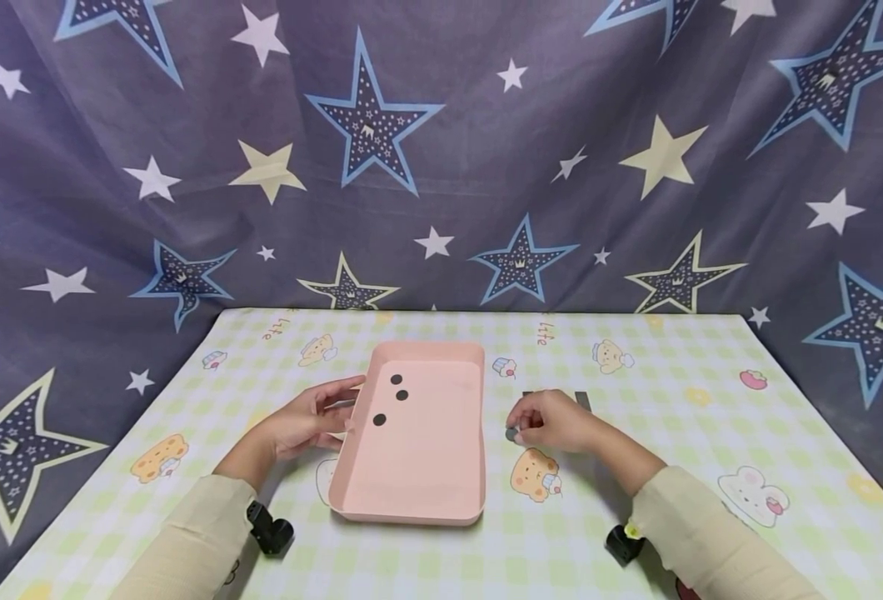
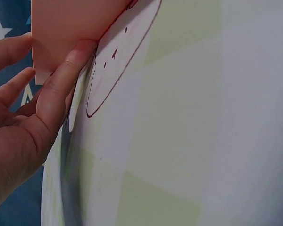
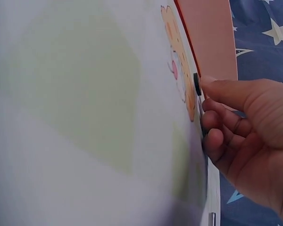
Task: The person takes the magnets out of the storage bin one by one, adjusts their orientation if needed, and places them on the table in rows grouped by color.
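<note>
A pink rectangular tray (image 1: pixel 441 467) lies on the table in the head view, with three small dark round discs near its left side, one of them a disc (image 1: pixel 379 420). My left hand (image 1: pixel 302 423) touches the tray's outer left wall with extended fingers. The left wrist view shows the thumb (image 2: pixel 61 84) against the pink wall (image 2: pixel 70 23). Right of the tray, my right hand (image 1: pixel 554 421) pinches another small dark disc (image 1: pixel 511 434) at the tabletop. In the right wrist view this disc (image 3: pixel 196 84) is seen edge-on at the fingertips.
Dark flat strips, one a strip (image 1: pixel 582 401), lie partly hidden behind the right hand. A checked tablecloth (image 1: pixel 636 517) with cartoon prints covers the table. A dark star-patterned curtain (image 1: pixel 471 167) hangs behind it. Small black devices sit at both wrists.
</note>
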Action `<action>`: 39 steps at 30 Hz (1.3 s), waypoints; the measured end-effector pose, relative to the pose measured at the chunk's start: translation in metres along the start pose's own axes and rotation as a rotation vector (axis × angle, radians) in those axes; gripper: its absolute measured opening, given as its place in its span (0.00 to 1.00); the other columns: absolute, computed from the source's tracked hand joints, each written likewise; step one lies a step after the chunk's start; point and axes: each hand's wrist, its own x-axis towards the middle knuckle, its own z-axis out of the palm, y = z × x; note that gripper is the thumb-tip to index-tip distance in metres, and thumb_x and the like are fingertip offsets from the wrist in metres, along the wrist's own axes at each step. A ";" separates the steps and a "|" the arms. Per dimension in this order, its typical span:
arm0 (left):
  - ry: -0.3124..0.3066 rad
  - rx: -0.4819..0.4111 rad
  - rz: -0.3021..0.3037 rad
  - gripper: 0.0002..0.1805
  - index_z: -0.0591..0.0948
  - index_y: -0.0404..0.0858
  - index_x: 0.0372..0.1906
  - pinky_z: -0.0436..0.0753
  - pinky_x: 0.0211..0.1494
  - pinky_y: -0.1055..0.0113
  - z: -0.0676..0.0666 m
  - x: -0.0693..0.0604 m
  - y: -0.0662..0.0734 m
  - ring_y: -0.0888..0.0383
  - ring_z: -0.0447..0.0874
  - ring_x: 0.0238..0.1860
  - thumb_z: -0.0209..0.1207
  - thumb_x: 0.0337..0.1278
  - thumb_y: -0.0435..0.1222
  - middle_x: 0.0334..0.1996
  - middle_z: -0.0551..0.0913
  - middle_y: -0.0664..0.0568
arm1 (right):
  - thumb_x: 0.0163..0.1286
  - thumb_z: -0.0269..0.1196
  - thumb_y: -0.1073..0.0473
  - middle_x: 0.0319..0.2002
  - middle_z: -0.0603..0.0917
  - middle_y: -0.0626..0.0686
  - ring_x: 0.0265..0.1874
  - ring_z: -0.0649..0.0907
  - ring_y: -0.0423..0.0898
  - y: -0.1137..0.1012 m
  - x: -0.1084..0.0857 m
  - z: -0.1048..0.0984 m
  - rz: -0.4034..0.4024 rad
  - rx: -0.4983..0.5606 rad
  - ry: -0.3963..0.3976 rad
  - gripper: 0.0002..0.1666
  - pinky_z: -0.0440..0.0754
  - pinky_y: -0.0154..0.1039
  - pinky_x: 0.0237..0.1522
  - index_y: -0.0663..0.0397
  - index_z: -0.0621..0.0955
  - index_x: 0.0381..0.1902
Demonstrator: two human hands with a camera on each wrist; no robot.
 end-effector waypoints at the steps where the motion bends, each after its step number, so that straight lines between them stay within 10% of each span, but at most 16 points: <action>1: 0.000 -0.002 0.000 0.43 0.48 0.34 0.77 0.83 0.49 0.47 0.000 0.000 0.000 0.46 0.70 0.64 0.55 0.61 0.23 0.71 0.54 0.31 | 0.60 0.68 0.68 0.25 0.78 0.45 0.22 0.74 0.39 0.000 0.000 0.000 0.000 -0.002 0.007 0.07 0.75 0.31 0.28 0.59 0.84 0.38; 22: 0.008 -0.004 -0.004 0.43 0.49 0.35 0.77 0.83 0.48 0.46 0.000 0.000 -0.001 0.46 0.72 0.63 0.56 0.60 0.23 0.72 0.53 0.32 | 0.60 0.70 0.66 0.28 0.82 0.45 0.28 0.79 0.42 -0.024 0.011 -0.022 -0.086 0.043 0.141 0.10 0.81 0.36 0.32 0.59 0.85 0.41; 39: 0.005 0.009 -0.003 0.43 0.50 0.36 0.77 0.82 0.50 0.46 -0.001 0.000 -0.001 0.45 0.70 0.65 0.57 0.60 0.24 0.71 0.55 0.33 | 0.62 0.70 0.62 0.37 0.85 0.48 0.35 0.81 0.41 -0.061 0.046 -0.030 -0.127 -0.024 0.090 0.10 0.82 0.38 0.38 0.53 0.85 0.43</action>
